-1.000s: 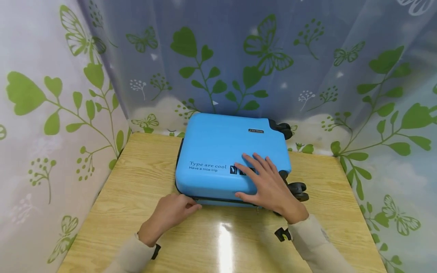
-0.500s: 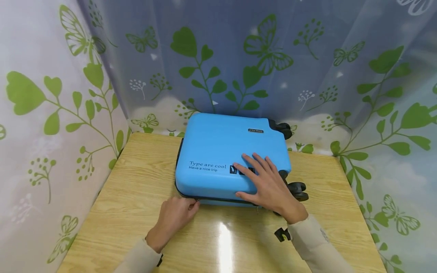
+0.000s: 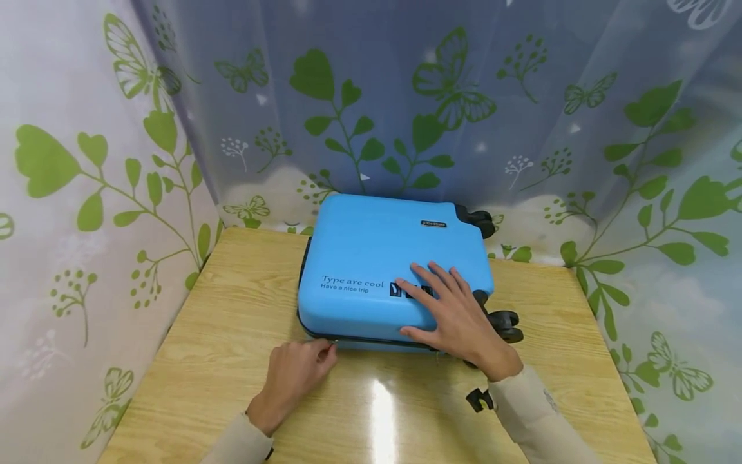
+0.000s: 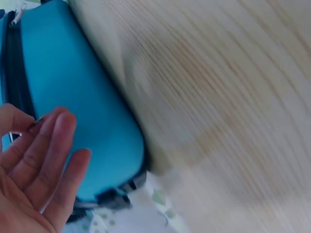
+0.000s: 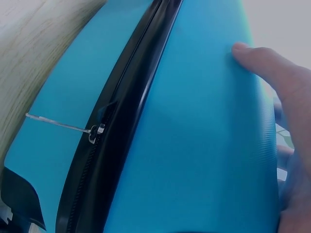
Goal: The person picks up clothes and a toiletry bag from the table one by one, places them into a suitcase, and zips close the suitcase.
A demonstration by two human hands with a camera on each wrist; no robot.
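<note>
A light-blue hard-shell suitcase (image 3: pixel 371 241) lies flat on the wooden table, its black wheels (image 3: pixel 505 325) to the right. At its near left edge my left hand (image 3: pixel 297 374) pinches a small zipper pull (image 4: pixel 36 123) between thumb and index finger; the other fingers are extended in the left wrist view. My right hand (image 3: pixel 455 319) rests spread on the top shell near the front right, thumb (image 5: pixel 262 60) against the side. Further along the black zipper (image 5: pixel 80 177) hangs a second zipper pull (image 5: pixel 92 132) with a thin metallic-looking strip, untouched.
The wooden table (image 3: pixel 220 296) extends to both sides and in front of the suitcase. Patterned curtains (image 3: pixel 371 96) with green leaves and butterflies enclose the back and sides, and the suitcase lies close to the back one.
My left hand has shifted slightly right, and its thumb has drawn in against the index finger at the zipper. The right hand and the suitcase have stayed in place.
</note>
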